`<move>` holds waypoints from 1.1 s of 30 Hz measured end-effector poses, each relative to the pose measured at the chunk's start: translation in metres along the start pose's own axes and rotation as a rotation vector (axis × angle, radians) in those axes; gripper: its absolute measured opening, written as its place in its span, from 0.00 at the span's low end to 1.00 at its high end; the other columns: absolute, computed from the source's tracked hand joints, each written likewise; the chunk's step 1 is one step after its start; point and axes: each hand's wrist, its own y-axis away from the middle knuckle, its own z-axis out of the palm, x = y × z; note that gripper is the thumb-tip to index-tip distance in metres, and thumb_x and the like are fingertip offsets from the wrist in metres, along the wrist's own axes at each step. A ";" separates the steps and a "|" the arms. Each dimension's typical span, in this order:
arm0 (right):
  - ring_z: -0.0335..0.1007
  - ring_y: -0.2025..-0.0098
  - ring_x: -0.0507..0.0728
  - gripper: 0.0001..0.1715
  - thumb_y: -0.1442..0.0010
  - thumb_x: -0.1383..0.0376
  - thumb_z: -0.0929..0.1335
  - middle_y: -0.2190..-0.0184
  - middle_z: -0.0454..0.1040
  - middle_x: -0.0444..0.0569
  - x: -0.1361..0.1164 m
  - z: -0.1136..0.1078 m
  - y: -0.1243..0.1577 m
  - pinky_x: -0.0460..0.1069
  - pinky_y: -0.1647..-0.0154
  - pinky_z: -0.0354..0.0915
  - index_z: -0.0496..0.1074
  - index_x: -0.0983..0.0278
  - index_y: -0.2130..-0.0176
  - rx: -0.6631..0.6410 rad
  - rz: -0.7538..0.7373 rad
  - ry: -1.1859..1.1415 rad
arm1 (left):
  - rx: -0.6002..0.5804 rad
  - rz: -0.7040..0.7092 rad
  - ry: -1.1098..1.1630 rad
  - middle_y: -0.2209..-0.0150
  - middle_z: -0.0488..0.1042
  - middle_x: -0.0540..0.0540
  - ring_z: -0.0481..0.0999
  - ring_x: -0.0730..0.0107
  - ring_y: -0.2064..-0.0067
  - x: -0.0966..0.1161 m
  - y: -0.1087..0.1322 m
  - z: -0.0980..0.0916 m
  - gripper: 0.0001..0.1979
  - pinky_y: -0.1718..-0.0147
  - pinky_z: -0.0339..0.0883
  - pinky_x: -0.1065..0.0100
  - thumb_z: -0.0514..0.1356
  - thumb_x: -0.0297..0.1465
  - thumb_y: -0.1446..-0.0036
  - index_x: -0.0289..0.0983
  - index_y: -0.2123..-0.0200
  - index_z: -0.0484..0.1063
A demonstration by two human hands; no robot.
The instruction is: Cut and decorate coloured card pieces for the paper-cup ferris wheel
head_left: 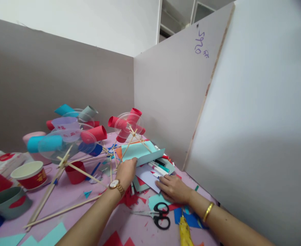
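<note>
My left hand (126, 172), with a gold watch on the wrist, grips the edge of a light blue sheet of paper (140, 152) and lifts it off the pile. Beneath the raised sheet lie several marker pens (158, 167) on a pale lilac sheet (147, 177). My right hand (173, 189), wearing a gold bangle, rests palm down on that paper pile, fingers stretched toward the markers. Black-handled scissors (157, 214) lie on the pink table just in front of my hands.
Paper windmills on wooden sticks (126, 126) lie across the table's left and middle. Red and grey paper cups (29, 174) stand at the left. A yellow glue gun (185, 232) sits near the front edge. Paper scraps are scattered about. Grey partition boards (171, 89) close in the back and right.
</note>
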 end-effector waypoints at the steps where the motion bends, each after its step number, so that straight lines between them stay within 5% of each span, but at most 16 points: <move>1: 0.63 0.64 0.58 0.15 0.38 0.67 0.59 0.63 0.72 0.54 0.000 0.002 -0.001 0.50 0.71 0.57 0.64 0.66 0.51 0.000 0.012 -0.007 | 0.001 -0.001 0.002 0.58 0.73 0.45 0.74 0.67 0.61 0.000 0.000 0.000 0.13 0.62 0.70 0.59 0.55 0.34 0.41 0.35 0.55 0.68; 6: 0.64 0.66 0.57 0.11 0.38 0.72 0.60 0.68 0.73 0.51 0.009 0.009 -0.002 0.49 0.71 0.59 0.71 0.65 0.64 0.034 0.161 -0.044 | 0.008 -0.006 0.009 0.58 0.73 0.45 0.74 0.67 0.61 -0.002 0.000 -0.001 0.12 0.63 0.70 0.60 0.55 0.34 0.41 0.36 0.55 0.68; 16: 0.68 0.64 0.56 0.14 0.38 0.71 0.59 0.67 0.74 0.50 0.026 0.013 -0.004 0.48 0.63 0.63 0.72 0.64 0.67 0.175 0.587 -0.165 | 0.037 -0.020 0.008 0.57 0.73 0.45 0.74 0.66 0.60 -0.006 -0.003 -0.002 0.13 0.62 0.70 0.59 0.55 0.35 0.41 0.36 0.55 0.68; 26: 0.65 0.60 0.57 0.12 0.38 0.70 0.60 0.60 0.72 0.52 0.013 0.008 0.004 0.49 0.63 0.62 0.72 0.62 0.62 -0.030 0.298 -0.192 | 0.012 0.006 0.007 0.58 0.73 0.45 0.74 0.67 0.61 -0.001 0.002 0.001 0.12 0.62 0.70 0.59 0.55 0.34 0.41 0.35 0.56 0.68; 33: 0.63 0.55 0.58 0.14 0.41 0.74 0.61 0.53 0.69 0.53 0.014 0.003 0.005 0.49 0.58 0.62 0.70 0.63 0.57 -0.070 0.283 -0.201 | 0.006 0.015 0.018 0.60 0.74 0.46 0.75 0.68 0.62 0.000 0.006 0.004 0.12 0.63 0.70 0.60 0.55 0.34 0.41 0.35 0.57 0.69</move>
